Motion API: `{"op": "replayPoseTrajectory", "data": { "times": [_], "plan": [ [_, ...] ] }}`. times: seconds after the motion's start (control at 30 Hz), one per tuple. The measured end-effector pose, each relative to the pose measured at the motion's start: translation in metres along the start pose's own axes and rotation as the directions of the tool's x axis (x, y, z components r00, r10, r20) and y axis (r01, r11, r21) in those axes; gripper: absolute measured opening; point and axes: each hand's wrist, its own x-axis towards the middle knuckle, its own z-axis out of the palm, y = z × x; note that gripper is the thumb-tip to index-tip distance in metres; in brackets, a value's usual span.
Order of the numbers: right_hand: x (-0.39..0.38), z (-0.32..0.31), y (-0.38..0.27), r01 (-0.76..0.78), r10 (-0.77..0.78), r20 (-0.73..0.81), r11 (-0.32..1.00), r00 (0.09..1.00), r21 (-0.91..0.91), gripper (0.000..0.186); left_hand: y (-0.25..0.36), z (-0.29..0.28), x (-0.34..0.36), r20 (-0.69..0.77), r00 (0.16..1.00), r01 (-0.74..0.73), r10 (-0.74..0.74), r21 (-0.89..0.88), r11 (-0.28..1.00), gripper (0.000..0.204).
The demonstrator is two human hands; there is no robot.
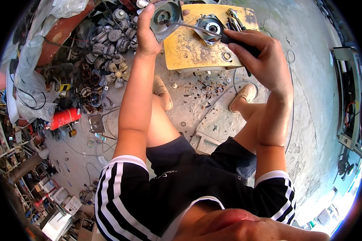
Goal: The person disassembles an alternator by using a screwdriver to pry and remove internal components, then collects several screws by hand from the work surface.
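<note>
My left hand (pixel 149 34) grips a grey metal motor end cover (pixel 167 17) near the top edge, its hollow side with a round bearing seat facing me. A screwdriver (pixel 242 41) with a black handle is in my right hand (pixel 265 56), fingers wrapped round it. Its long thin shaft points left, and the tip reaches into the cover beside the bearing seat. Below the shaft, another metal end cover (pixel 209 30) with a round centre lies on the worn yellow table (pixel 181 54). A small ring-shaped bearing (pixel 227 56) rests near the table's front edge.
A ratchet wrench (pixel 232 14) and other hand tools lie at the table's right. Many old motors (pixel 112 36) are heaped on the floor to the left, near a red cylinder (pixel 64 118). A cable (pixel 213 106) and small debris cross the concrete between my feet.
</note>
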Motion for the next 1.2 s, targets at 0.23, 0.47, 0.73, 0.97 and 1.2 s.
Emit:
{"op": "replayPoseTrajectory", "data": {
  "times": [0.23, 0.47, 0.73, 0.97, 1.2],
  "plan": [
    [0.001, -0.002, 0.004, 0.13, -0.131, 0.006, 0.981, 0.991, -0.145, 0.032, 0.0, -0.005, -0.001, 0.006, 0.994, 0.111, -0.111, 0.065, 0.992, 0.054],
    [0.004, -0.004, 0.01, 0.115, -0.11, 0.049, 0.986, 0.993, -0.124, 0.031, 0.004, -0.011, 0.002, 0.025, 0.981, 0.193, -0.193, -0.012, 0.981, 0.057],
    [0.009, -0.007, 0.039, 0.108, -0.114, 0.119, 0.993, 0.986, 0.054, 0.03, 0.009, -0.009, -0.001, 0.171, 0.931, 0.341, -0.322, -0.102, 0.934, 0.062],
    [0.009, 0.004, 0.042, 0.021, -0.041, 0.128, 0.988, 0.991, 0.156, 0.03, 0.012, 0.001, -0.002, 0.022, 0.943, 0.326, -0.331, -0.243, 0.914, 0.063],
    [0.009, 0.018, 0.049, -0.037, 0.0, 0.109, 0.942, 0.994, 0.332, 0.03, 0.016, 0.006, 0.003, 0.085, 0.945, 0.323, -0.315, -0.374, 0.869, 0.06]
  ]
}}
